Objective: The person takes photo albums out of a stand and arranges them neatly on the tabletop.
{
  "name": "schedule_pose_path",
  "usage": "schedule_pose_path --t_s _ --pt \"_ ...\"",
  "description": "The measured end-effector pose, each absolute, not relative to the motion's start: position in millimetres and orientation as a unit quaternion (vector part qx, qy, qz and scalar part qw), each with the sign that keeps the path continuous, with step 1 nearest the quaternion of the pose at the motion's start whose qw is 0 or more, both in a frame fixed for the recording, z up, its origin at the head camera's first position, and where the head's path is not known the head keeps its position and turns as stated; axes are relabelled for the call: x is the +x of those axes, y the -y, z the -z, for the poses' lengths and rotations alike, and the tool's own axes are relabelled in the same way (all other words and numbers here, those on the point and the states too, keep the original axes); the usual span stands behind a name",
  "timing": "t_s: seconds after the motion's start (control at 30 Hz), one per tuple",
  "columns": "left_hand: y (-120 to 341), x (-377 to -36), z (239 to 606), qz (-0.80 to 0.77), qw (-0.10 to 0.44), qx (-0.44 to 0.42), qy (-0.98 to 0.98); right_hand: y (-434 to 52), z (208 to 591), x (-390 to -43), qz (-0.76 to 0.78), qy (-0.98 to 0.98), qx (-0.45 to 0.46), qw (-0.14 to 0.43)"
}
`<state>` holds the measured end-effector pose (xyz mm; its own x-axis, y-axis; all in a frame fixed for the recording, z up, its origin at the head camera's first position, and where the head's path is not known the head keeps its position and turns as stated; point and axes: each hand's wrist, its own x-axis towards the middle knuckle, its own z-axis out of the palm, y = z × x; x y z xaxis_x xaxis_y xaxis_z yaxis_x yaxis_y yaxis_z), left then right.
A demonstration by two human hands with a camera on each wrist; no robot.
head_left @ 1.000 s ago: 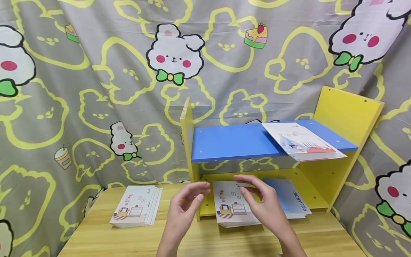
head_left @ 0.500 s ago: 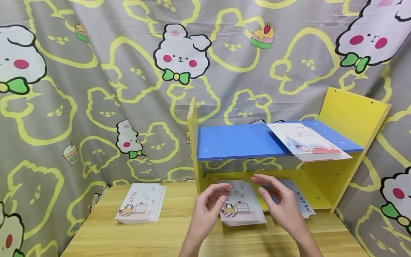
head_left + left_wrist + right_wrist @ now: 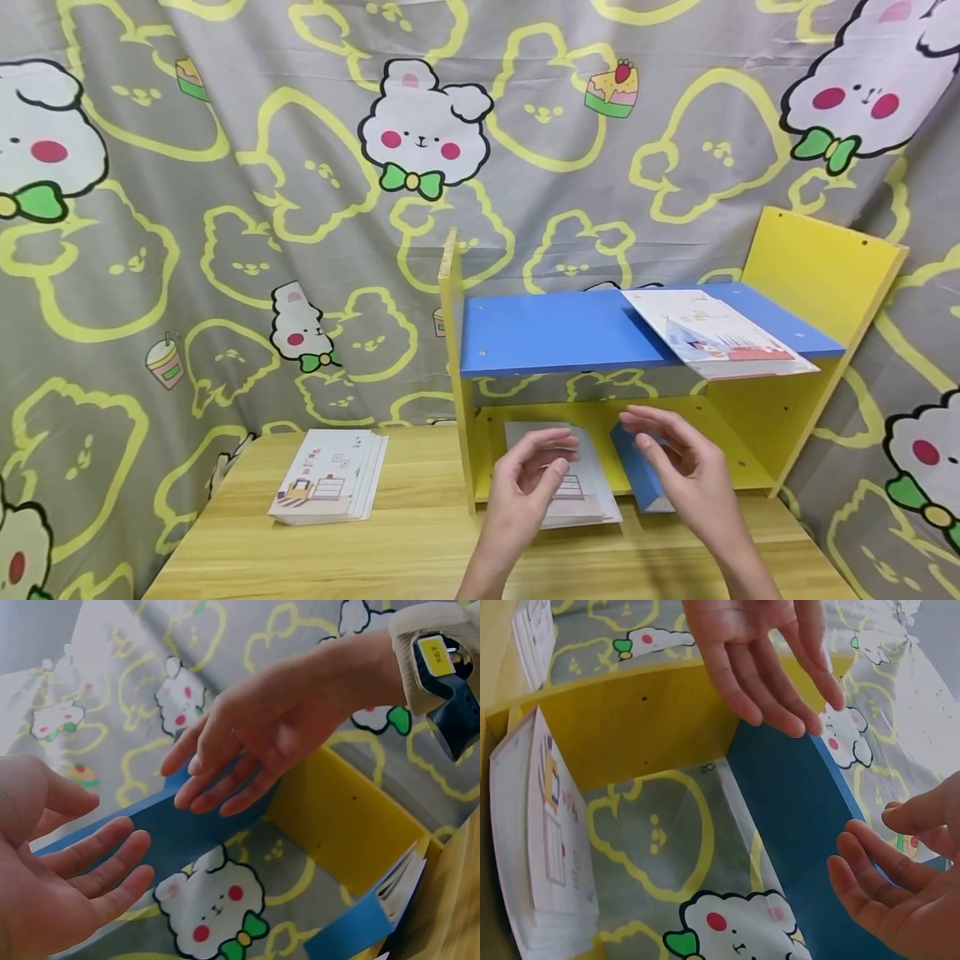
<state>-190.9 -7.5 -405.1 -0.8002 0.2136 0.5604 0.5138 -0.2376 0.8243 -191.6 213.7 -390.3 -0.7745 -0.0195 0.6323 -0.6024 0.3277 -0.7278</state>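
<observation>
Both hands hover empty in front of the lower shelf of a yellow rack. My left hand has relaxed fingers, just above a stack of illustrated cards on the lower board. My right hand is also spread, palm facing left, in front of a blue booklet that stands tilted on its edge. The wrist views show both palms bare, facing each other under the blue shelf board. I cannot tell if the right hand touches the booklet.
A white illustrated booklet lies on the blue upper board, overhanging its front edge. A second stack of cards sits on the wooden table to the left. A patterned cloth hangs behind.
Both hands moved right and forward, closer to the lower shelf. The blue booklet, which lay flat with its lettering showing, now stands tilted on edge.
</observation>
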Motion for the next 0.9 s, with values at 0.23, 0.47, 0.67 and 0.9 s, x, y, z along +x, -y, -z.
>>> schedule_pose_path --t_s 0.23,0.47,0.67,0.9 --pt "-6.7 -196.1 403.0 0.738 0.096 -0.305 0.594 -224.5 391.7 -191.4 -0.547 0.773 0.173 0.269" --pt "-28.2 -201.9 399.9 0.736 0.132 -0.330 0.576 -238.7 392.4 -192.1 -0.593 0.742 0.156 0.271" --pt "-44.9 -205.8 396.7 0.735 0.140 -0.330 0.575 -250.4 390.3 -191.2 -0.603 0.732 0.134 0.288" --pt "-53.2 -206.0 400.2 0.742 0.133 -0.320 0.574 -264.3 391.0 -186.8 -0.571 0.762 0.087 0.293"
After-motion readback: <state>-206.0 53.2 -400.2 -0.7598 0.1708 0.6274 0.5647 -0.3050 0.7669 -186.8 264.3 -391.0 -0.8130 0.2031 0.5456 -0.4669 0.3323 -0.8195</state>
